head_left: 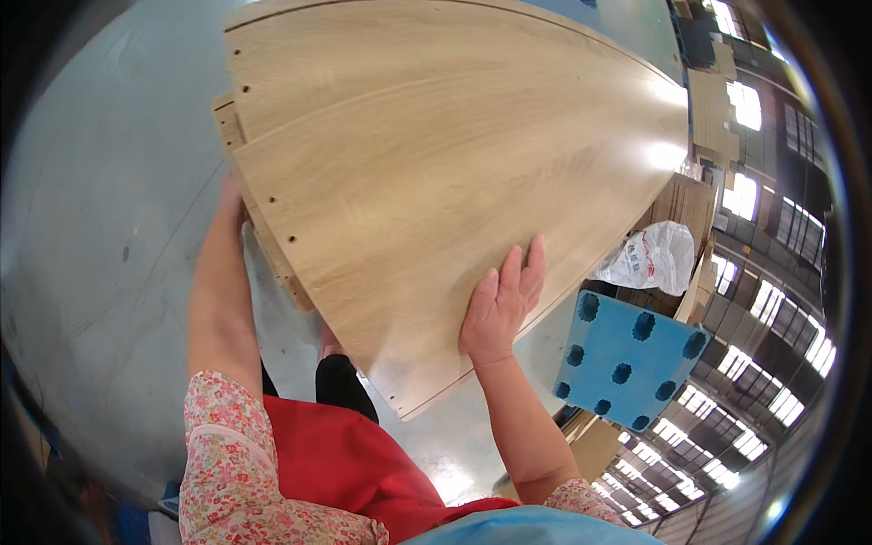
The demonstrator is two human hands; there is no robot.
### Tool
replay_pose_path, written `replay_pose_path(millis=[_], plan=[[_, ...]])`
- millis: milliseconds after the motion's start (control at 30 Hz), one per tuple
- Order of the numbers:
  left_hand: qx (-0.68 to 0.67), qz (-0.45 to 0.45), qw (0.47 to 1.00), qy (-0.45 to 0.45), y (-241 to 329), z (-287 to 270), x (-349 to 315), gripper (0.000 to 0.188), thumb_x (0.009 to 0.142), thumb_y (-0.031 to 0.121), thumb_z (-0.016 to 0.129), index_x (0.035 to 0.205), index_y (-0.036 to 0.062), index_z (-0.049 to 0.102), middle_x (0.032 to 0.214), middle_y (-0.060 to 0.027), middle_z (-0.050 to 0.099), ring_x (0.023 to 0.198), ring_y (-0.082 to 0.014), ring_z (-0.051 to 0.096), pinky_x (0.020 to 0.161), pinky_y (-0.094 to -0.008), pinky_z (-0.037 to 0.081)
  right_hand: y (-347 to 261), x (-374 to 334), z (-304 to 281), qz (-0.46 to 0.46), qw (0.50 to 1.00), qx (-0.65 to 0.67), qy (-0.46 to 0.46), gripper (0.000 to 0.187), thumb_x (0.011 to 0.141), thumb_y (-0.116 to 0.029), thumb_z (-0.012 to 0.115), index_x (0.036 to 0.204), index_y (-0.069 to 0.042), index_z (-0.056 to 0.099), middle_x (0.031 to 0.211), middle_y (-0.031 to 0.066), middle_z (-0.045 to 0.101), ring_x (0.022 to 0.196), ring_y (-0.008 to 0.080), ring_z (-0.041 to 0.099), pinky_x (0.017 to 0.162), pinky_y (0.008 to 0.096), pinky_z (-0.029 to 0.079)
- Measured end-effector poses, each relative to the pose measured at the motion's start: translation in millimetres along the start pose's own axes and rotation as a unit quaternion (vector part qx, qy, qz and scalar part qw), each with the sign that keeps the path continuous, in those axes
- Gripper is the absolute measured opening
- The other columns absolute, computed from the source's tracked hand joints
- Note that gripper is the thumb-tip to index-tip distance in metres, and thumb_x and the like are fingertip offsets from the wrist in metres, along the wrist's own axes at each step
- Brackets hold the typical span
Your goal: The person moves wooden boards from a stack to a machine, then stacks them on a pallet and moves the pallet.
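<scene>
A large wood-grain panel [409, 173] with small drilled holes along its left edge fills the middle of the view. Beneath it, slightly offset, the edge of a second panel [263, 232] shows, also with holes. My right hand [509, 304] lies flat on the top panel near its right edge, palm down with fingers stretched forward. At the left edge of the panels is my left hand [234, 195]; its fingers are hidden behind the boards, so its hold cannot be made out.
On the right stands a blue plastic pallet [627, 359] with dark round recesses. Beyond it a white plastic bag [649, 259] sits by brown cardboard [677, 204]. Grey floor [109, 227] stretches along the left. My red apron [345, 454] is close to the panel's near corner.
</scene>
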State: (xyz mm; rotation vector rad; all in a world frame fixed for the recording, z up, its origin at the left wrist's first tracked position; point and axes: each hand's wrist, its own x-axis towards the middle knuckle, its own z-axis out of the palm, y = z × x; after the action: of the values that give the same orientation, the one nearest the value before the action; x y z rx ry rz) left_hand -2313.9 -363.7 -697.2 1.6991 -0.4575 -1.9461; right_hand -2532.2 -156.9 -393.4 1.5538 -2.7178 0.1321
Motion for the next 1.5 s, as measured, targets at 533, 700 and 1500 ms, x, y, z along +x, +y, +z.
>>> replay_pose_path(millis=[533,700,1500], plan=[[0.008,0.025,0.999,-0.019,-35,-38,51,0.037,0.088,0.029,0.053,0.106,-0.0022,0.059,0.095,-0.0158,0.064,0.074,-0.0245,0.064,0.063,-0.0405,0.052,40,-33,-6,-0.041,0.999,0.023,0.001,0.046,0.087,-0.014,0.044,0.129,0.002,0.038,0.143,0.0248,0.024,0.13,0.0403,0.027,0.106,0.0464,0.022],[0.016,-0.025,0.999,-0.026,-31,-6,26,0.056,0.089,0.051,0.047,0.102,-0.0016,0.062,0.095,-0.0185,0.064,0.088,-0.0293,0.061,0.075,-0.0431,0.049,53,-38,-10,-0.07,0.997,0.033,0.01,0.049,0.097,-0.029,0.032,0.135,0.002,0.032,0.145,0.0206,0.023,0.131,0.0362,0.027,0.107,0.0423,0.022],[0.138,0.054,0.987,0.059,-55,1,-54,0.047,0.09,0.042,0.051,0.094,-0.0046,0.055,0.092,-0.0282,0.061,0.089,-0.0417,0.057,0.076,-0.044,0.045,-364,179,125,-0.572,0.762,-0.158,-0.258,0.023,0.087,-0.019,0.05,0.101,-0.003,0.059,0.104,0.0135,0.058,0.096,0.0289,0.056,0.082,0.0398,0.047]])
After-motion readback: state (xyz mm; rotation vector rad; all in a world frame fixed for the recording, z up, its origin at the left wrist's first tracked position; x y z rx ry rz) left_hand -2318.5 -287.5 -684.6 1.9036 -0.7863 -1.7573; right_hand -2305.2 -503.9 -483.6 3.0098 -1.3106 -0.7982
